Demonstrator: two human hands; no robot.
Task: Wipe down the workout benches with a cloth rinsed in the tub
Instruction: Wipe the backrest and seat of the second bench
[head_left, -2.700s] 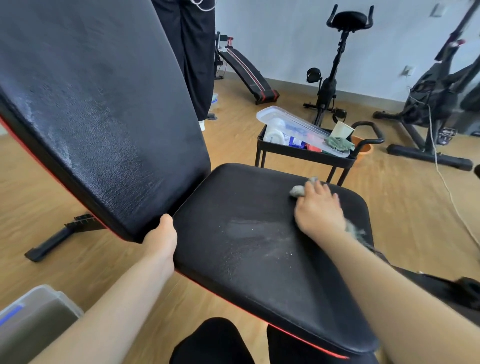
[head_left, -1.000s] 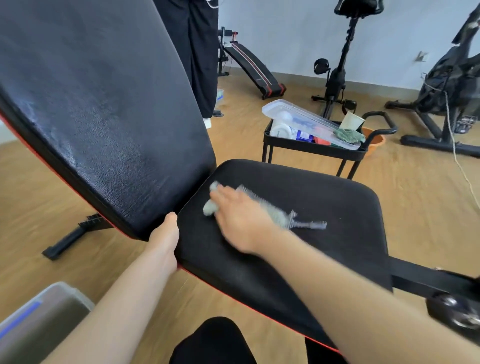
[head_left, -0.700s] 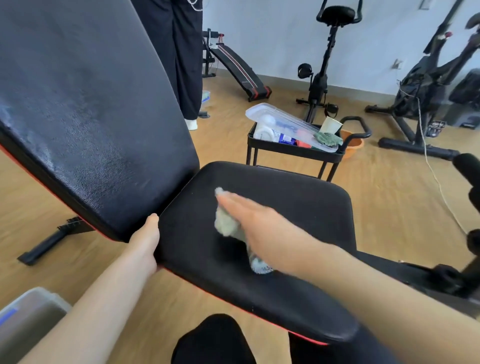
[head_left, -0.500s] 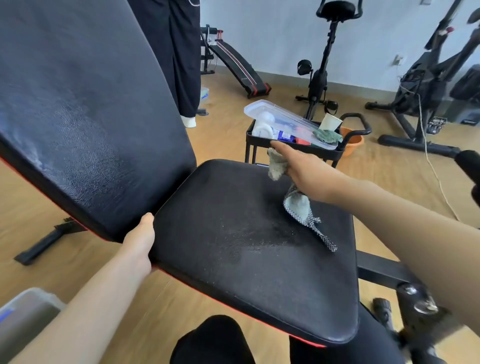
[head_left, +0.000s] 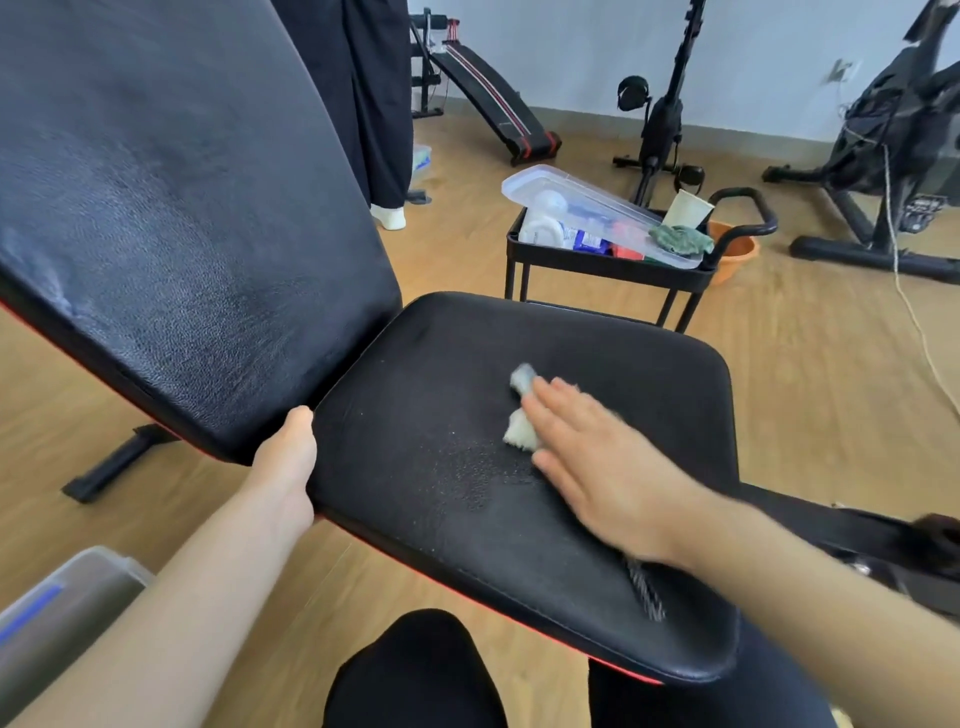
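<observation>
A black workout bench fills the view, with its raised backrest (head_left: 171, 197) at the left and its flat seat pad (head_left: 441, 415) in the middle. My right hand (head_left: 597, 467) lies flat on the seat, pressing a pale cloth (head_left: 519, 431) against the pad; the cloth's ends show past my fingertips and under my wrist. A damp streak marks the pad left of the cloth. My left hand (head_left: 285, 462) grips the seat's left edge at the gap below the backrest. A grey tub (head_left: 57, 613) shows at the lower left corner.
A black cart (head_left: 602, 260) with a clear plastic box, a cup and a green rag stands just beyond the seat. An orange basin (head_left: 737, 249) sits behind it. A person in black (head_left: 363, 93) stands at the back left. A sit-up bench and exercise bikes line the far wall.
My right hand, lifted with the cloth hanging at the seat's far edge half a second ago, has come back down and left onto the middle of the pad. My left hand has stayed put.
</observation>
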